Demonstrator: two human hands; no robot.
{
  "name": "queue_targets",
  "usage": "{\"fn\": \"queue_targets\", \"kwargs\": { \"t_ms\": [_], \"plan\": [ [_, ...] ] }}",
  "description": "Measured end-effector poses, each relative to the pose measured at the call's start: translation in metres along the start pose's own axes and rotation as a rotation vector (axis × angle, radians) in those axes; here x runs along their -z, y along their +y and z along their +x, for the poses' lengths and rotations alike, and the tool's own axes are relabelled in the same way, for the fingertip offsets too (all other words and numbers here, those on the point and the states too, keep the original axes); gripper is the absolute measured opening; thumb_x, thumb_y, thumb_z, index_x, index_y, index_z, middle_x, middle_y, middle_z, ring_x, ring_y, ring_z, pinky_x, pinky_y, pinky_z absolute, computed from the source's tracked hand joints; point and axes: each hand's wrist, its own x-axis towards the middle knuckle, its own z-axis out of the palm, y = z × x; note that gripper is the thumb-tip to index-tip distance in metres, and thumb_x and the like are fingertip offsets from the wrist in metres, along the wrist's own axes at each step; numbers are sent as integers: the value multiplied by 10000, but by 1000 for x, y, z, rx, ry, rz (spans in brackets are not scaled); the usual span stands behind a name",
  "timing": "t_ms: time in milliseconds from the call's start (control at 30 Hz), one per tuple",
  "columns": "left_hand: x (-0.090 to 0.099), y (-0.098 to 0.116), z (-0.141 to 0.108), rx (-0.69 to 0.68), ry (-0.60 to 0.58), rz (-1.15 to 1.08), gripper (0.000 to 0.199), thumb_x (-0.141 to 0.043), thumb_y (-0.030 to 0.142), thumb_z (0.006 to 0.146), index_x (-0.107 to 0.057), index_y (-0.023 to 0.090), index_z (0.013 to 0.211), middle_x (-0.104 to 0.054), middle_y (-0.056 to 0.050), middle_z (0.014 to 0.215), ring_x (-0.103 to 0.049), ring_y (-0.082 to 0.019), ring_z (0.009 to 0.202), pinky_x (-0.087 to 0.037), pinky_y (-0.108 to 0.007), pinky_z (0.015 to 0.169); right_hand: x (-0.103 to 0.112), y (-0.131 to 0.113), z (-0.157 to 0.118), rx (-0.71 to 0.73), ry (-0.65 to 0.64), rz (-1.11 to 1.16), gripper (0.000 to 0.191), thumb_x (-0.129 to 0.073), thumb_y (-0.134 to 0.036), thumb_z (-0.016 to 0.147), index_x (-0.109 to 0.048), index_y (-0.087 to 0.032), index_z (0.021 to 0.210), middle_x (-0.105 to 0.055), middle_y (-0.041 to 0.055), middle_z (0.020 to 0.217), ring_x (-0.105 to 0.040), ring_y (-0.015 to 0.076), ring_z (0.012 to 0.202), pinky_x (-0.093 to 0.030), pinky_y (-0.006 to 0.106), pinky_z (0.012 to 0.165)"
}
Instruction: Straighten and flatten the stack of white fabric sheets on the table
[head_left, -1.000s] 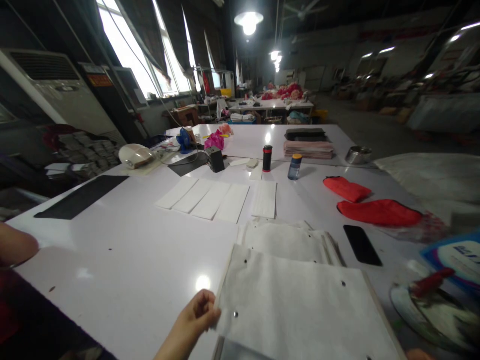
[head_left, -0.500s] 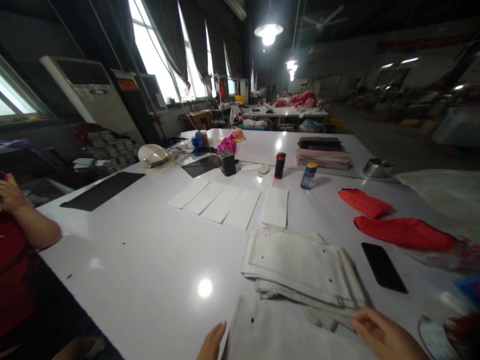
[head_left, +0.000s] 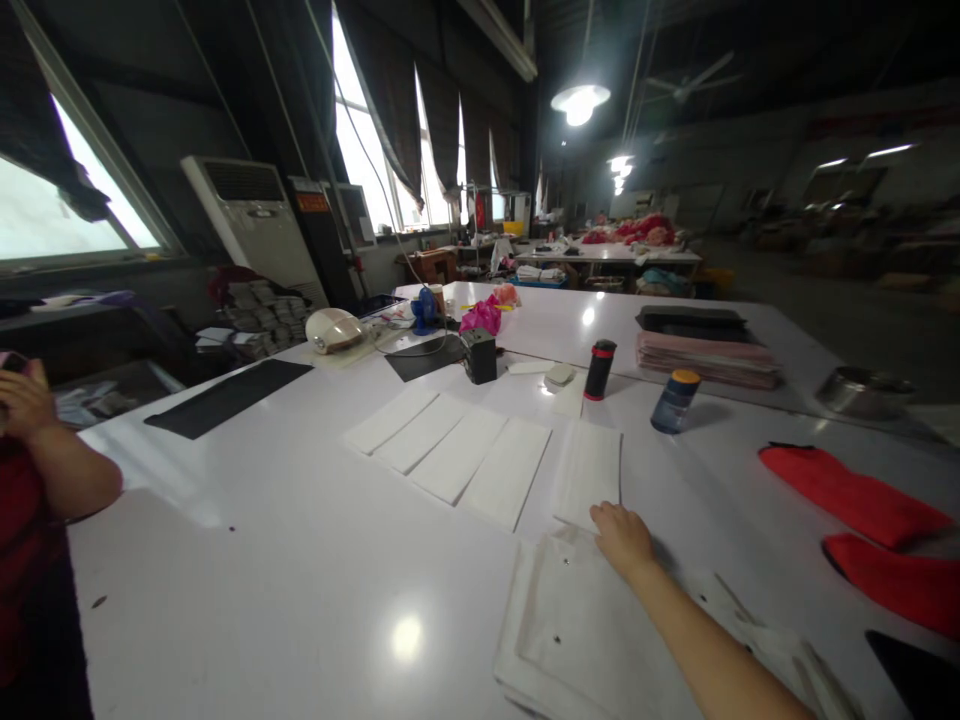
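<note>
My right hand point(head_left: 622, 540) lies flat on the white table point(head_left: 225, 590), its fingertips at the lower edge of a white fabric strip point(head_left: 589, 472) and its heel above a stack of white cloth with small holes point(head_left: 570, 640). It holds nothing that I can see. Left of that strip, several more white strips point(head_left: 457, 455) lie side by side. The stack runs out of the bottom of the view, and my forearm hides part of it. My left hand is out of the picture.
A co-worker's arm and raised hand point(head_left: 26, 400) are at the left table edge. Red fabric pieces point(head_left: 851, 495) and a black phone point(head_left: 911, 680) lie right. Beyond stand a black-and-red flask point(head_left: 600, 370), a blue bottle point(head_left: 675, 400), a pink pile point(head_left: 709, 362).
The view has swung, so the table sits lower and further right. My right hand has moved forward from the stack's near edge to the white strip. My left hand has left the view.
</note>
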Motion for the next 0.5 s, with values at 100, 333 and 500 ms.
{"fn": "queue_targets", "kwargs": {
  "t_ms": [100, 333, 500],
  "plan": [
    [30, 19, 48, -19, 51, 44, 844, -163, 768, 495, 13, 602, 1304, -491, 244, 1252, -298, -433, 1234, -361, -546, 653, -6, 0, 11, 98, 8, -68, 124, -530, -122, 909, -621, -143, 990, -629, 39, 935, -566, 211, 932, -418, 392, 863],
    [40, 44, 50, -44, 115, -7, 778, -88, 750, 547, 4, 610, 1308, -545, 241, 1176, -336, -419, 1233, -369, -532, 650, 36, 4, 1, 159, 158, -98, 176, -489, -37, 853, -624, -143, 888, -636, 79, 835, -559, 246, 859, -360, 360, 778],
    [-29, 0, -85, -60, -217, -134, 638, -81, 620, 734, -290, 561, 1334, -622, 172, 1079, -408, -403, 1243, -425, -515, 683, 130, -2, -65, 168, 329, -22, 169, -451, -96, 853, -593, -186, 877, -622, 64, 842, -547, 237, 861, -333, 358, 775]
  ]
}}
